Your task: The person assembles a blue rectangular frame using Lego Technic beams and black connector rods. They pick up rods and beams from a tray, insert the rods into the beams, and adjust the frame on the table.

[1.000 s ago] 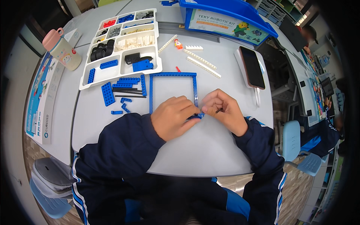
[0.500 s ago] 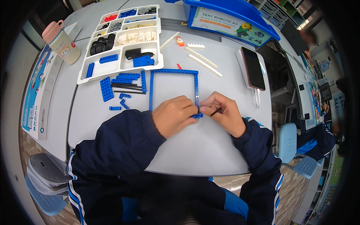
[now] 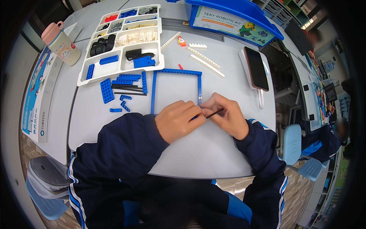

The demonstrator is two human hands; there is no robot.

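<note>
1. A blue rectangular frame point(image 3: 176, 89) built of perforated beams lies flat on the grey desk point(image 3: 213, 152) just above the middle of the picture. Its near right corner is where both hands meet, and its near side is partly hidden under them.
2. The left hand point(image 3: 178, 120) rests curled over that lower edge of the frame. Its fingers point(image 3: 196, 111) are bent and pressed down on the beam, apparently to steady it. Whether they also pinch a small part cannot be told.
3. The right hand point(image 3: 225, 115) holds a thin black rod point(image 3: 214, 112) pinched between thumb and forefinger. The rod points left toward the frame's corner, with its tip touching or just beside the left fingertips.
4. Left of the frame, loose blue plates and beams point(image 3: 121, 84) and a few black rods lie spread on the desk within easy reach.
5. Above them, in the upper left, sits a white sorting tray point(image 3: 87, 81) with compartments of black, blue, red and pale parts.
6. To the upper right of the frame lie white beams point(image 3: 207, 61) and a small red and white piece point(image 3: 182, 41).
7. Further right is a phone point(image 3: 256, 68). A blue-lidded kit box point(image 3: 236, 19) is at the top. A pink-capped bottle point(image 3: 62, 44) stands at far upper left.
</note>
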